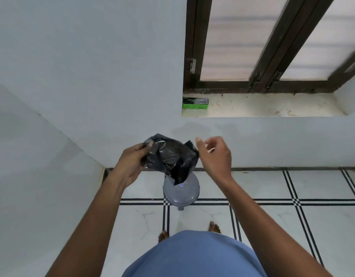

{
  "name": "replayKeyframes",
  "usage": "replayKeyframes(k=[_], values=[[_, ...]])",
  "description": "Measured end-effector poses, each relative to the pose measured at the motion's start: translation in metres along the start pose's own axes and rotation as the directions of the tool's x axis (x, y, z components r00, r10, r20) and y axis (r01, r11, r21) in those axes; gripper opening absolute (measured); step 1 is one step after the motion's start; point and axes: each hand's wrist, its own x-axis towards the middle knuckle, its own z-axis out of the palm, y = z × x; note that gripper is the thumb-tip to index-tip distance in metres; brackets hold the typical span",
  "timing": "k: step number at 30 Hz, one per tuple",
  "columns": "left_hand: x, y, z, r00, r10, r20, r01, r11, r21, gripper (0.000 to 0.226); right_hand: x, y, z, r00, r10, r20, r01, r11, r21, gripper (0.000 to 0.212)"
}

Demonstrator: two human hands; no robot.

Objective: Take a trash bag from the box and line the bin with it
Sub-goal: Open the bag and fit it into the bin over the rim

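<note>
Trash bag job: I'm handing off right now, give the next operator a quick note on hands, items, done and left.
Left hand grips the crumpled black trash bag, held above the bin.
Right hand is beside the bag, holding nothing.
Green box sits on the window ledge.
Grey bin stands on the floor, lid closed.
Done: bag taken out.
Left: unfold bag, open bin, line it.

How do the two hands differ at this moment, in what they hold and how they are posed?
The left hand grips the black bag at its left edge; the right hand holds nothing I can see. The left thumb presses on the plastic, while the right fingers are loosely curled beside the bag's right edge. Both are raised above the grey bin.
</note>
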Motion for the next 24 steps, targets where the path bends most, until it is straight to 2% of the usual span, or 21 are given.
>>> replayKeyframes(k=[1,3,4,6,7,9,11,13,14,15,16,17,18,19,20,21,22,23,24], values=[[-0.002,-0.001,0.01,1.0,0.012,0.01,-0.012,1.0,0.011,0.03,-0.008,-0.012,0.0,0.989,-0.019,0.145,0.003,0.994,0.106,0.053],[-0.005,-0.005,0.029,0.999,0.032,0.035,-0.034,0.998,0.054,0.024,-0.021,-0.029,0.003,0.886,0.016,0.463,-0.13,0.968,0.215,0.062],[-0.006,-0.006,0.037,0.998,0.037,0.054,-0.04,0.997,0.065,0.026,-0.022,-0.029,0.007,0.858,-0.036,0.512,-0.084,0.974,0.21,0.056],[-0.006,-0.006,0.046,0.998,0.039,0.057,-0.043,0.997,0.064,0.037,-0.017,-0.023,0.013,0.881,-0.129,0.454,0.054,0.983,0.174,0.029],[-0.005,-0.006,0.047,0.999,0.046,0.026,-0.047,0.998,0.034,0.039,-0.012,-0.017,0.012,0.903,-0.102,0.417,0.031,0.984,0.173,0.018],[-0.003,-0.004,0.042,0.998,0.037,-0.05,-0.041,0.995,-0.088,0.026,0.003,-0.007,0.005,0.942,0.02,0.335,-0.084,0.981,0.177,0.017],[0.0,-0.003,0.035,0.996,-0.001,-0.091,-0.024,0.962,-0.272,0.021,0.016,0.006,-0.008,0.947,0.142,0.288,-0.193,0.968,0.159,0.021],[0.0,-0.001,0.033,0.996,-0.033,-0.078,0.0,0.921,-0.39,0.026,0.024,0.014,-0.02,0.947,0.162,0.276,-0.16,0.987,-0.027,0.017],[-0.001,-0.001,0.034,0.998,-0.035,-0.059,0.01,0.926,-0.377,0.03,0.022,0.015,-0.025,0.942,0.154,0.298,-0.115,0.983,-0.144,0.042],[-0.001,-0.001,0.035,0.999,-0.031,-0.029,0.02,0.951,-0.309,0.035,0.018,0.014,-0.026,0.93,0.106,0.353,-0.055,0.987,-0.154,0.073],[-0.001,-0.003,0.039,1.0,-0.027,0.007,0.027,0.978,-0.207,0.042,0.016,0.012,-0.027,0.913,0.04,0.407,-0.017,0.998,-0.06,0.1],[-0.003,-0.004,0.044,0.999,-0.023,0.036,0.026,0.995,-0.099,0.045,0.014,0.006,-0.028,0.887,-0.029,0.461,0.006,0.999,0.05,0.118],[-0.004,-0.004,0.049,0.998,-0.022,0.059,0.023,1.0,-0.017,0.043,0.012,0.0,-0.025,0.84,-0.106,0.532,0.029,0.988,0.15,0.126],[-0.006,-0.004,0.054,0.997,-0.016,0.081,0.014,1.0,0.023,0.04,0.011,-0.003,-0.024,0.793,-0.157,0.588,0.064,0.982,0.176,0.124],[-0.009,-0.001,0.06,0.994,-0.007,0.108,0.004,1.0,0.029,0.036,0.012,-0.006,-0.021,0.751,-0.204,0.628,0.111,0.977,0.184,0.107],[-0.013,0.002,0.064,0.992,0.003,0.123,-0.007,0.999,0.033,0.033,0.014,-0.008,-0.019,0.725,-0.246,0.643,0.194,0.969,0.152,0.074],[-0.016,0.004,0.066,0.993,0.022,0.115,-0.03,0.997,0.07,0.034,0.02,-0.005,-0.015,0.745,-0.272,0.609,0.264,0.959,0.106,0.036],[-0.017,0.006,0.063,0.995,0.041,0.094,-0.058,0.983,0.177,0.039,0.025,-0.002,-0.012,0.782,-0.284,0.554,0.283,0.955,0.091,0.014],[-0.017,0.007,0.057,0.996,0.041,0.078,-0.066,0.932,0.357,0.049,0.03,0.002,-0.011,0.834,-0.269,0.481,0.262,0.962,0.082,0.017]])
